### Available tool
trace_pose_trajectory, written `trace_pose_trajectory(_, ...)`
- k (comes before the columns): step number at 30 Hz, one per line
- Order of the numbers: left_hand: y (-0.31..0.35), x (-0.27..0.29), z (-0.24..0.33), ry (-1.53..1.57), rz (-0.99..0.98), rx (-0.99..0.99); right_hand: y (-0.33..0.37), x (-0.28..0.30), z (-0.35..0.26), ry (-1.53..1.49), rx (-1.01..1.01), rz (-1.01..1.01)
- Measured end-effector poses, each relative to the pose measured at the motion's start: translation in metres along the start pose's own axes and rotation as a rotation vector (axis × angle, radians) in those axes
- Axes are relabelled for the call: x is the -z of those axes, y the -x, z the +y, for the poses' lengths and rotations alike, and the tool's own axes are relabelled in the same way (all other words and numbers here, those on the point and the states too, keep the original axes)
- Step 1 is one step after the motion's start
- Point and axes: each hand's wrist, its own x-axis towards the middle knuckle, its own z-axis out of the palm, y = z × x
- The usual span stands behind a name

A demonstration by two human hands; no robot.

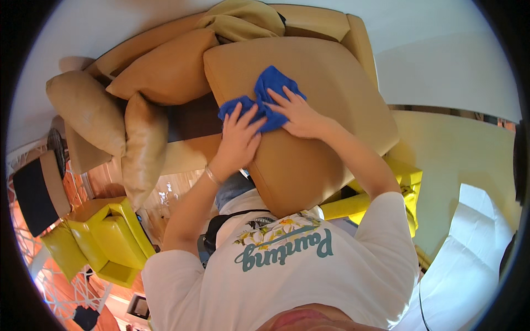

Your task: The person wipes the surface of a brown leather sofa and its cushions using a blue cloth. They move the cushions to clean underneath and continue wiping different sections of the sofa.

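A crumpled blue cloth (274, 81) lies on a large tan sofa cushion (331, 83), which sits tilted on the sofa. My left hand (238, 141) rests over the cloth's left end, at the cushion's near left edge, its fingers spread. Farther right, my right hand (301, 117) presses flat on the cloth's middle with fingers apart. Part of the cloth is hidden under both hands.
Behind the cushion stands the tan sofa (314, 21). Brown pillows (168, 66) and a folded tan cover (243, 19) lie on it to the left. Yellow armchairs (110, 240) are at lower left; a yellow piece (406, 174) is at right, near white sheeting (469, 259).
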Motion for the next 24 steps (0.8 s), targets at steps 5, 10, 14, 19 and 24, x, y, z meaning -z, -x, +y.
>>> trace_pose_trajectory(5,0.053,0.000,0.053,0.031,-0.173,-0.179,0.094,0.010,-0.052,0.010,-0.018,-0.053)
trace_pose_trajectory(10,0.068,0.002,0.060,0.074,-0.285,-0.327,0.159,0.015,-0.108,-0.025,-0.142,0.001)
trace_pose_trajectory(14,0.065,0.000,0.041,0.067,-0.183,-0.399,0.174,-0.009,-0.139,0.002,-0.188,0.129)
trace_pose_trajectory(19,0.089,-0.010,0.023,0.133,0.021,-0.330,0.147,-0.010,-0.148,-0.006,-0.019,0.090)
trace_pose_trajectory(24,0.127,-0.025,-0.010,0.453,0.058,-0.004,0.067,0.000,-0.163,0.035,0.160,0.047)
